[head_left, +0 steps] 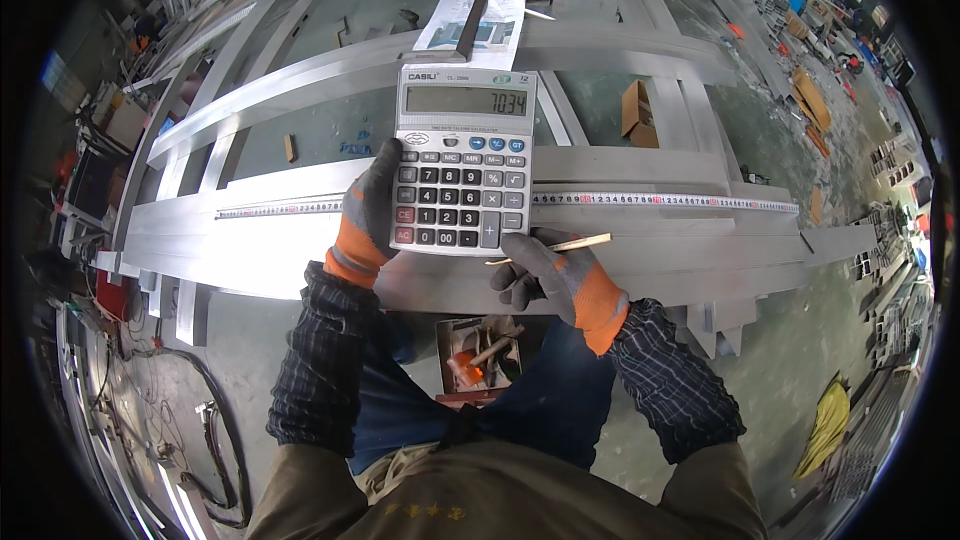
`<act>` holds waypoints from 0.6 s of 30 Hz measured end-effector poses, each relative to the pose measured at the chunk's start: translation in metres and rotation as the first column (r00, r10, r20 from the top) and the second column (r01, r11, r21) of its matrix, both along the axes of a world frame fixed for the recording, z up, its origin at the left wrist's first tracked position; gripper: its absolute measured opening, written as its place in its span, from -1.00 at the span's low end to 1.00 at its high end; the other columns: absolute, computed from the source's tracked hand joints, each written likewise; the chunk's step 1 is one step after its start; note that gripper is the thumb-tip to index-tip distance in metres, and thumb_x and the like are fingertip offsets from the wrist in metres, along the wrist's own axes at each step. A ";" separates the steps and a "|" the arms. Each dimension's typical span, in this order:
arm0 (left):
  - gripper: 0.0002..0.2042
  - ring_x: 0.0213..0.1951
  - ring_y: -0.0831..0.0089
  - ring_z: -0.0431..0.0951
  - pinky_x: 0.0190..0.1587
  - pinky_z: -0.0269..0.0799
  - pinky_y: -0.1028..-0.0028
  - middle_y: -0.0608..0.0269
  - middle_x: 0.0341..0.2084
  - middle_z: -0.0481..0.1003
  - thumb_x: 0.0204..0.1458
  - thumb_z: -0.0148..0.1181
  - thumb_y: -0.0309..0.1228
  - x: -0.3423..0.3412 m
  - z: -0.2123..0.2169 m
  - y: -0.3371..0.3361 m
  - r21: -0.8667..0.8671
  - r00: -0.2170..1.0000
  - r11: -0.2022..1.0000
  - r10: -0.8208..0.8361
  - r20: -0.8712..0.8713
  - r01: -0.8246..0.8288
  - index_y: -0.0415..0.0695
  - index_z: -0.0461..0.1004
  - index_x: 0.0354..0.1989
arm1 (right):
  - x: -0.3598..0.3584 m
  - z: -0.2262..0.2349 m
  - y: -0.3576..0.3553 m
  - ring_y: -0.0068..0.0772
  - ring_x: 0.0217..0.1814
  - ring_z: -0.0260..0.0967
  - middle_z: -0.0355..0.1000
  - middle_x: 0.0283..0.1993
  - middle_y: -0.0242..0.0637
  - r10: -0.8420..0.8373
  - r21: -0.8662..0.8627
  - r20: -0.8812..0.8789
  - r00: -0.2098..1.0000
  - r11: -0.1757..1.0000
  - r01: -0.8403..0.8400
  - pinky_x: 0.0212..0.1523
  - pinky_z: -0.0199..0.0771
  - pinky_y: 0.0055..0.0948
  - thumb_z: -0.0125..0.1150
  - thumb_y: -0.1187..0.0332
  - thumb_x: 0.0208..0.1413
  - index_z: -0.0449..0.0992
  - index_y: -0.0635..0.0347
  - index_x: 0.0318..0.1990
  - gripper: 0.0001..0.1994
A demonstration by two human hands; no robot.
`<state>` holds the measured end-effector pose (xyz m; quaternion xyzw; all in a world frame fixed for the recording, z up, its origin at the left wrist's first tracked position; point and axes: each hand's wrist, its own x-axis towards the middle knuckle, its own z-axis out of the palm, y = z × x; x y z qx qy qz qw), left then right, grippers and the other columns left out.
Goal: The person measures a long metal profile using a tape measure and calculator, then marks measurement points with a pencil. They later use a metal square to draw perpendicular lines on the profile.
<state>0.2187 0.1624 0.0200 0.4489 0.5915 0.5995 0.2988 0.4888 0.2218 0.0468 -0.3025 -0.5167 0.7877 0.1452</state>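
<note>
My left hand [368,212], in a grey and orange glove, holds up a grey desk calculator [464,158] by its left edge, the thumb lying on the keys. Just below the calculator's lower right corner, my right hand [556,274], gloved the same way, grips a pencil [560,244] pointing right. Behind both hands a steel tape measure [660,200] lies stretched left to right along long aluminium profiles [640,260] on a work stand.
A paper sheet with a dark bar on it [472,24] lies on the far profiles. A brown cardboard piece [634,110] stands at the right. A small open box with tools [478,360] sits on the floor by my knees. Cables [190,420] run at lower left.
</note>
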 end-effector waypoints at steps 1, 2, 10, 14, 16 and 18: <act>-0.55 -0.34 0.46 0.69 -0.31 0.66 0.56 0.10 -0.30 0.65 0.36 -0.01 -0.05 -0.001 -0.001 -0.001 0.005 0.999 1.000 0.010 -0.048 -0.010 -0.28 0.50 -0.02 | -0.001 -0.002 -0.001 -0.51 -0.48 0.47 0.53 -0.36 -0.20 -0.009 -0.002 -0.005 1.000 1.000 0.009 -0.50 0.51 -0.52 0.19 0.11 0.32 0.53 0.41 -0.06 -0.59; -0.57 -0.33 0.45 0.69 -0.29 0.66 0.54 0.09 -0.29 0.65 0.36 0.00 -0.10 -0.002 -0.003 -0.001 0.023 0.990 1.000 0.020 -0.142 -0.017 -0.29 0.48 0.02 | -0.002 -0.004 -0.002 -0.51 -0.49 0.46 0.52 -0.39 -0.20 -0.019 -0.003 -0.011 1.000 1.000 0.019 -0.50 0.52 -0.51 0.19 0.11 0.33 0.53 0.41 -0.07 -0.59; -0.61 -0.27 0.40 0.69 -0.22 0.63 0.48 0.10 -0.27 0.64 0.36 0.03 -0.23 -0.018 -0.017 -0.002 0.009 0.987 1.000 0.008 -0.158 -0.006 -0.34 0.40 0.15 | 0.021 0.004 -0.016 -0.47 -0.40 0.50 0.53 -0.29 -0.16 -0.090 -0.022 -0.163 0.983 0.996 0.087 -0.44 0.55 -0.49 0.18 0.31 0.33 0.52 0.39 -0.02 -0.73; -0.51 -0.30 0.52 0.67 -0.25 0.60 0.59 0.17 -0.30 0.65 0.38 -0.06 -0.02 0.009 0.023 -0.003 -0.073 0.877 0.995 -0.030 0.479 0.074 -0.29 0.51 -0.01 | 0.061 -0.003 -0.026 -0.42 -0.37 0.52 0.54 -0.30 -0.08 -0.155 0.151 -0.143 0.977 0.973 0.176 -0.37 0.56 -0.47 0.05 0.44 0.36 0.50 0.37 0.03 -0.78; -0.52 -0.29 0.53 0.67 -0.21 0.60 0.58 0.18 -0.30 0.65 0.39 -0.07 -0.05 0.009 0.023 -0.007 -0.036 0.965 0.997 -0.051 0.256 0.062 -0.29 0.51 0.01 | 0.083 0.008 -0.034 -0.38 -0.38 0.52 0.53 -0.34 -0.06 -0.193 0.215 -0.126 0.973 0.952 0.217 -0.34 0.56 -0.46 -0.03 0.43 0.38 0.45 0.43 0.03 -0.76; -0.56 -0.17 0.54 0.64 -0.13 0.60 0.55 0.09 -0.09 0.60 0.41 -0.03 -0.21 -0.007 -0.003 -0.012 0.106 0.965 0.992 -0.037 -0.258 0.067 -0.25 0.32 0.31 | 0.109 0.005 -0.038 -0.38 -0.45 0.49 0.53 -0.37 -0.06 -0.266 0.196 -0.122 0.956 0.938 0.286 -0.43 0.51 -0.47 -0.05 0.33 0.40 0.45 0.45 0.01 -0.70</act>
